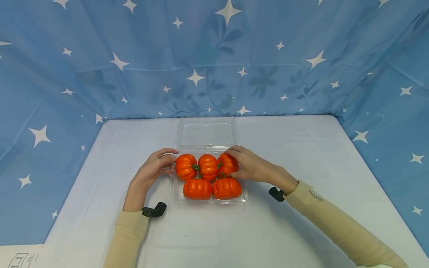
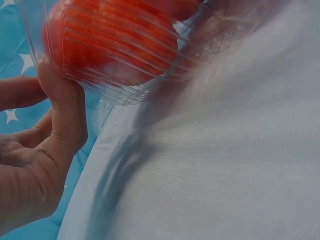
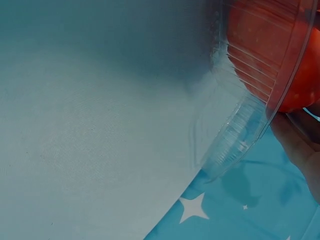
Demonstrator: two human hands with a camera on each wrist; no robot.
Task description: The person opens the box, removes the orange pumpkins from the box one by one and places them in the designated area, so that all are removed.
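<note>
A clear plastic clamshell box [image 1: 177, 193] lies on the table with its lid [image 1: 206, 134] folded back. Small orange toy pumpkins with green stems fill its base: three behind, two in front. My right hand [image 1: 249, 163] grips the back-right pumpkin [image 1: 228, 163], fingers over its top and thumb at its near side. At the box's left rim is my left hand [image 1: 155, 165], fingers loosely bent beside the back-left pumpkin [image 1: 185, 166]. In the left wrist view, the left thumb [image 2: 62, 100] meets the clear rim. The right wrist view shows the right fingers [image 3: 295, 140] partly cut off by the frame.
A white cloth covers the table [image 1: 214, 230]. Behind and beside it hangs a blue curtain [image 1: 151, 48] with white stars. Each wrist wears a black camera, the left one [image 1: 155, 210] and the right one [image 1: 276, 194].
</note>
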